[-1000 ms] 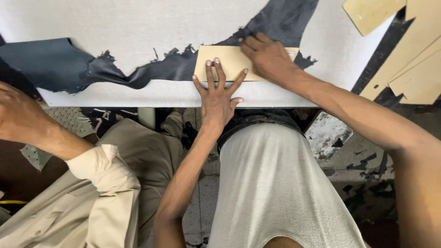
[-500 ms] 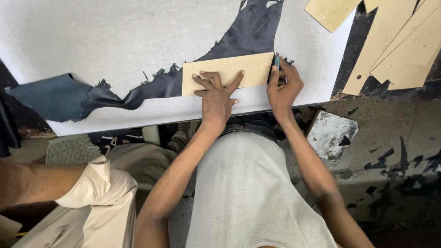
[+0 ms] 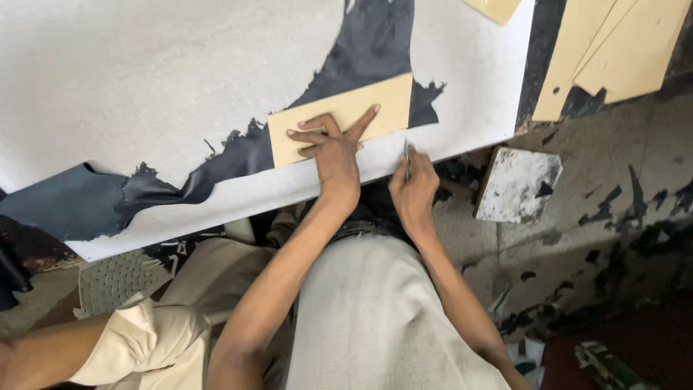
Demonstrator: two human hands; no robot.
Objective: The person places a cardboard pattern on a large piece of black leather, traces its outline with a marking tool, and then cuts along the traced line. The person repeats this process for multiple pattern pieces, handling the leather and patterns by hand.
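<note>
Two hands worked at the near edge of a white surface (image 3: 144, 87). The left hand (image 3: 333, 148) lay open, palm down, with its fingers (image 3: 361, 119) spread across a tan rectangular template (image 3: 382, 101), pressing it flat. The template rested tilted, its right end farther from the person than its left, on a dark blue-black sheet of leather (image 3: 368, 50) with ragged edges. That sheet ran from the far side of the surface down to the left, where a broader dull blue portion (image 3: 65, 206) lay at the near left edge. The right hand (image 3: 413, 189) was closed around a thin greenish tool (image 3: 406, 159), held roughly upright, its tip just beside the lower right part of the template, over the white margin near the edge of the surface; whether the tip touched the surface could not be determined. Both forearms extended from the lower part of the view over a pale grey garment (image 3: 375, 318). Several further tan template pieces (image 3: 613, 50) lay stacked to the right, partly over a dark strip, well apart from the hands. A worn white square block (image 3: 516, 184) sat on the stained floor (image 3: 613, 238) just beyond the right corner of the surface. At the lower left, another person's arm in a rolled cream sleeve (image 3: 137, 339) was visible, clear of the work.
</note>
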